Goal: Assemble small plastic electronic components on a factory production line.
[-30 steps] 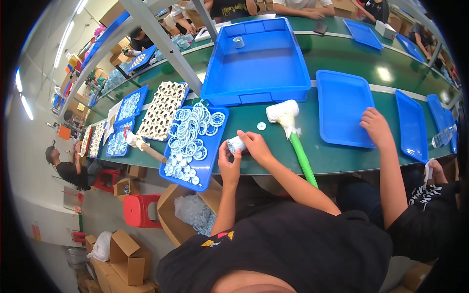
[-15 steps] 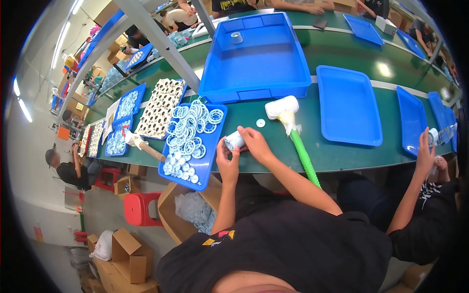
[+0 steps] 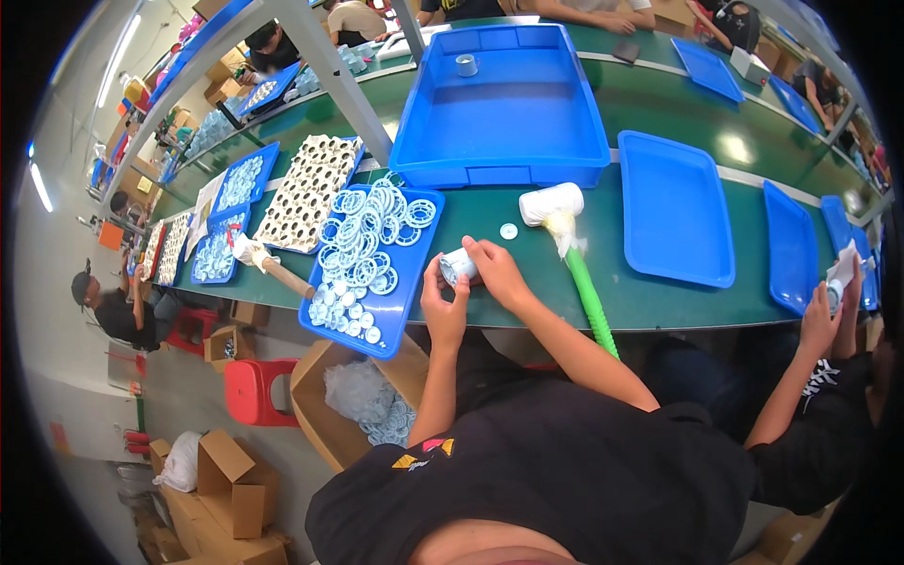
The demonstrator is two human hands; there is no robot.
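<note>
Between my two hands, above the table's near edge, is a pale blue plastic cylinder (image 3: 456,267) lying tilted on its side. My left hand (image 3: 443,309) wraps its fingers and thumb round the near end. From the right, my right hand (image 3: 495,267) grips the cylinder's other end. A small pale disc (image 3: 508,231) lies on the table just beyond my right hand. To the right rests a mallet (image 3: 554,205) with a white wrapped head and a green handle. Left of my hands, a blue tray (image 3: 400,273) holds many pale blue rings and small round caps.
A large blue bin (image 3: 499,174) with one cylinder inside stands ahead. Beyond the left tray are a moulded pulp tray (image 3: 306,193) and a wooden-handled mallet (image 3: 282,275). An empty blue tray (image 3: 676,212) lies right. A co-worker's hand (image 3: 819,320) holds a similar part.
The view has shifted slightly, while both my hands keep hold of the cylinder. At the right, the co-worker's hands have come closer together round their part.
</note>
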